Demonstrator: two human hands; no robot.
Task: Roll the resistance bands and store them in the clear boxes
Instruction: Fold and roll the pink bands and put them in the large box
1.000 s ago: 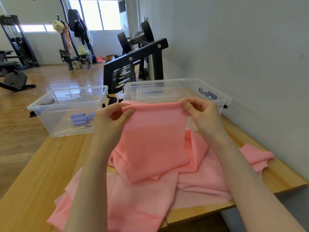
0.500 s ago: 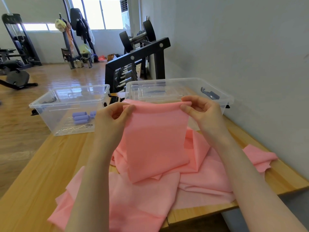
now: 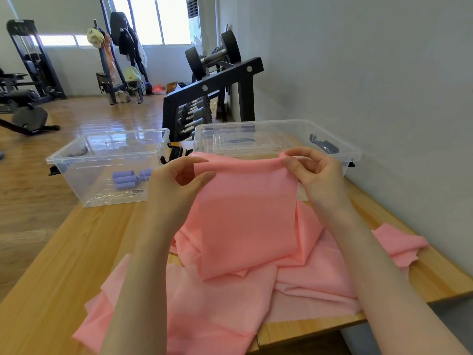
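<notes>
Holding up the top edge of a pink resistance band, the person has it stretched flat between both hands above the wooden table. The left hand pinches the band's left corner, thumb in front and fingers curled behind the fabric. The right hand pinches the right corner the same way, fingers bent tightly over the edge. From that raised edge the band hangs down in a smooth sheet, and its lower part lies in loose, rumpled folds across the near half of the table, one end trailing off the near edge and another flopped toward the right by the grey wall.

Two clear boxes sit at the far side of the table. The left box holds a few small purple rolls on its floor. The right box, just behind the raised band, has a clear lid lying inside it.

Beyond the table stands a black dumbbell rack, with gym machines farther off on the wooden floor.
</notes>
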